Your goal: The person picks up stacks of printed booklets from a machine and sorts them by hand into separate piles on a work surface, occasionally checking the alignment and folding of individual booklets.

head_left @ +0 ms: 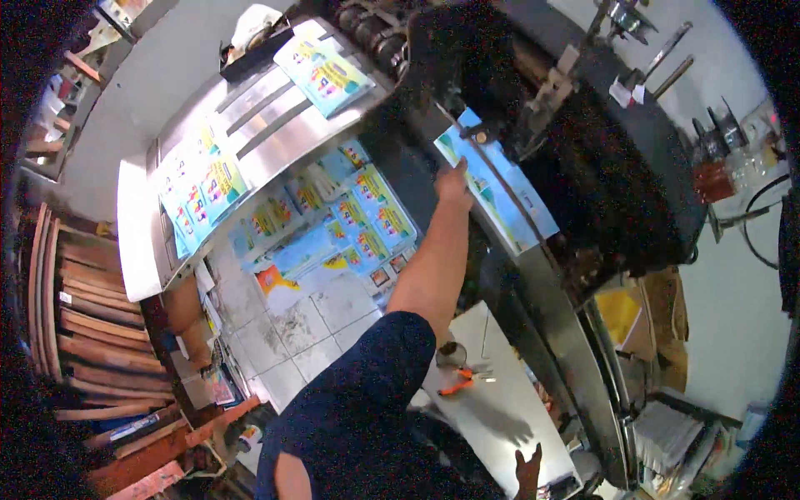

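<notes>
My left hand [452, 182] reaches far forward to the machine, its fingers closed at the left edge of some light-blue printed sheets [500, 187]. These sheets lie flat on the dark machine bed, and a thin metal bar [508, 183] crosses over them. Low at the right, my right hand [527, 468] hovers above a white worktop [492, 408]. Its fingers are apart and hold nothing; only part of it shows. Orange-handled pliers [458, 383] rest on that worktop, beside a small round dark object [451, 355].
Colourful printed stacks sit on a metal table [262, 108] at the left, and more printed sheets [367, 217] lie below it. Wooden boards [108, 325] fill a rack at far left. The black machine [617, 150] occupies the right, with a long metal rail [575, 358] towards me.
</notes>
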Available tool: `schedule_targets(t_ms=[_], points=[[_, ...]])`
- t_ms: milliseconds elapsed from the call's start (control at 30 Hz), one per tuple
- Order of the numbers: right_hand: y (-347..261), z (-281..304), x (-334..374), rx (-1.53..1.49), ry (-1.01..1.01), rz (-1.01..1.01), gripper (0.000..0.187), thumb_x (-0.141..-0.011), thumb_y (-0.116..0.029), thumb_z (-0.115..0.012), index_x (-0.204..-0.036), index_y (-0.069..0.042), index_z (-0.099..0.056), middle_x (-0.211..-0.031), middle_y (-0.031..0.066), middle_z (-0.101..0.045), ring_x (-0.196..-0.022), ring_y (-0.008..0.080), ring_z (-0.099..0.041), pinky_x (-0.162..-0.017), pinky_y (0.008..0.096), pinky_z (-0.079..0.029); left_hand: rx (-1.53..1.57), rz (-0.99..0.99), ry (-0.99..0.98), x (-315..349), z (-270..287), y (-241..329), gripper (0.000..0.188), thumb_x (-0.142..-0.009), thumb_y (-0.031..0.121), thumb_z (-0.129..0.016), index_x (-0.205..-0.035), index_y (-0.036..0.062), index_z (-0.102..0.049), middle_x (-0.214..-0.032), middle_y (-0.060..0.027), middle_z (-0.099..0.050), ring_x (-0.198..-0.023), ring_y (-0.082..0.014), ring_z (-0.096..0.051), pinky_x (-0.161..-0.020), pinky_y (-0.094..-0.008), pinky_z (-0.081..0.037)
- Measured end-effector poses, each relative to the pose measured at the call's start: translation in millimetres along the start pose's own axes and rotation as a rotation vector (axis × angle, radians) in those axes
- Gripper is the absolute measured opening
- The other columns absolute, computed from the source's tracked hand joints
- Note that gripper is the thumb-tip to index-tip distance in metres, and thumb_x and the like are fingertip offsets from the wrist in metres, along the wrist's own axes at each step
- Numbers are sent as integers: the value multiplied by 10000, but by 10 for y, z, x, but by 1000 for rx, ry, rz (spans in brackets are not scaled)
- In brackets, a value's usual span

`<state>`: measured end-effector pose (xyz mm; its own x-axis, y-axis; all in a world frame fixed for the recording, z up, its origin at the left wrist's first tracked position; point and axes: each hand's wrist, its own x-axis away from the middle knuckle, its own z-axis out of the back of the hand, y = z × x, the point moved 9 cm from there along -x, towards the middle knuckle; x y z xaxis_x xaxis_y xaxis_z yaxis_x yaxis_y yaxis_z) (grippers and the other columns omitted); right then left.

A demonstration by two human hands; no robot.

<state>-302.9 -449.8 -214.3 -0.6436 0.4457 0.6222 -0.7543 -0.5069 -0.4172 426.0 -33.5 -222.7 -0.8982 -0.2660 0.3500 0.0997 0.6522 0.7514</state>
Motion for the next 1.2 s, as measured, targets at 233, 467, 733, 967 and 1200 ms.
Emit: schedule_targets(t_ms=[233,467,733,967,1200], points=[[-152,-80,30,164,254,171,597,-838,-256,-722,-1309,5,-466,-1038,192,-609,-984,290,-591,-862,350,-474,298,84,47,-439,86,203,291,-897,248,-631,-1090,46,-550,-912,-59,-590,-787,-199,-596,-688,-333,-529],[442,-421,-53,330,197,264,617,-847,-271,-709,-1333,-10,-432,-1189,201,-554,-1108,287,-535,-943,373,-428,112,277,-113,-202,-6,19,222,-891,218,-655,-1065,115,-563,-794,-6,-558,-598,-104,-482,-429,-248,-354],[235,27,289,138,-2,-179,693,-833,-370,-708,-1386,-120,-374,-1219,162,-563,-1093,283,-557,-931,372,-443,147,-36,88,-728,160,811,263,-906,144,-619,-1103,-5,-529,-978,-116,-623,-861,-245,-621,-727,-422,-532],[383,-79,428,13,-12,-271,696,-802,-391,-714,-1345,-84,-404,-1259,202,-536,-1082,319,-569,-900,385,-460,56,-14,224,-163,529,692,222,-918,117,-594,-1109,28,-524,-979,-88,-609,-696,-190,-596,-582,-348,-513],[387,-57,487,-47,-5,-264,584,-829,-316,-685,-1275,-15,-458,-1254,245,-522,-1042,347,-587,-844,406,-488,303,-93,197,359,1184,535,264,-939,132,-557,-1187,65,-493,-968,-67,-614,-706,-191,-610,-529,-331,-518]])
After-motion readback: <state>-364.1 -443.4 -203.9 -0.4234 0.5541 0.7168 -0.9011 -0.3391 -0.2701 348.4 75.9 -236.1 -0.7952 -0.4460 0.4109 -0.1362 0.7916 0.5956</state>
